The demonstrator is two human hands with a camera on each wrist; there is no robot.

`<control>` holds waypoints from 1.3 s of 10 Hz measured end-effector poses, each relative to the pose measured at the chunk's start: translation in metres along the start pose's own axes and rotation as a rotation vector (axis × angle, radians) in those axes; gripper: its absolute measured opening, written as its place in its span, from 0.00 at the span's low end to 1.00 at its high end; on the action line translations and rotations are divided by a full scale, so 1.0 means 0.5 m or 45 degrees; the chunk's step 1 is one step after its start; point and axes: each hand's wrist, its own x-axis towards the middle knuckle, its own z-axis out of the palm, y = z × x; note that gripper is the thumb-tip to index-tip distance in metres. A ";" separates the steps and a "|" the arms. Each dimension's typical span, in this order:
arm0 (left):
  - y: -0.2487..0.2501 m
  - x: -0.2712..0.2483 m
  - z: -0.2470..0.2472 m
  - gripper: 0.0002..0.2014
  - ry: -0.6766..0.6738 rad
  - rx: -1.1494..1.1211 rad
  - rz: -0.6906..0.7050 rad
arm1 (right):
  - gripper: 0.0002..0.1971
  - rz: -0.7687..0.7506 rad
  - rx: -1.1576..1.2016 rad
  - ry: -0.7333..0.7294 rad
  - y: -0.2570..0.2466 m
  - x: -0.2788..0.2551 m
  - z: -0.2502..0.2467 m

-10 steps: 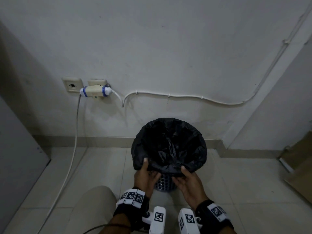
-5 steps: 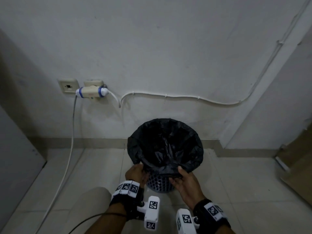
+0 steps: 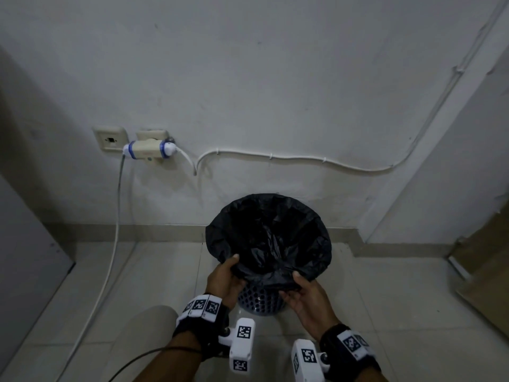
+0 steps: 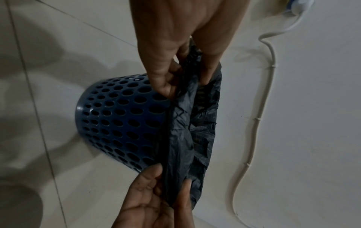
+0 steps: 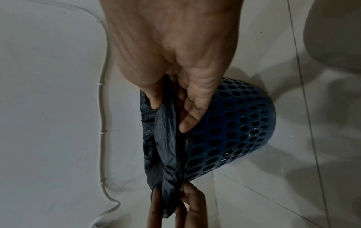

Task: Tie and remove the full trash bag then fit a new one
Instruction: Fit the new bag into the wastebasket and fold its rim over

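A black trash bag (image 3: 268, 238) lines a blue perforated bin (image 3: 257, 300) standing on the tiled floor by the wall. Its folded-over edge covers the bin's rim. My left hand (image 3: 227, 277) pinches the near-left part of the bag's edge, thumb on top. My right hand (image 3: 298, 289) pinches the near-right part of the same edge. In the left wrist view the left hand (image 4: 181, 74) holds the bag (image 4: 187, 131) with the blue bin (image 4: 117, 120) behind it. In the right wrist view the right hand (image 5: 171, 108) grips the bag (image 5: 166, 146) beside the bin (image 5: 234, 123).
A white wall stands right behind the bin, with a socket and plug adapter (image 3: 147, 150) and a white cable (image 3: 289, 158) clipped along it. Another cable (image 3: 115, 230) hangs down to the floor at left. A grey panel (image 3: 24, 257) is at far left, cardboard (image 3: 484, 266) at right.
Both hands have slid along the bag's near edge and now pinch it, lifting the folded edge off the bin's front rim. The bin has stayed in place.
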 end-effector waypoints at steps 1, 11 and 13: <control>-0.006 0.000 -0.007 0.23 0.002 -0.115 -0.003 | 0.19 0.001 0.002 0.016 -0.009 0.008 -0.004; -0.039 0.038 -0.029 0.20 0.243 0.072 0.201 | 0.19 0.131 0.163 0.131 0.006 -0.031 0.037; -0.078 0.005 -0.018 0.20 0.098 0.134 0.116 | 0.19 0.226 0.145 0.172 0.028 -0.026 0.063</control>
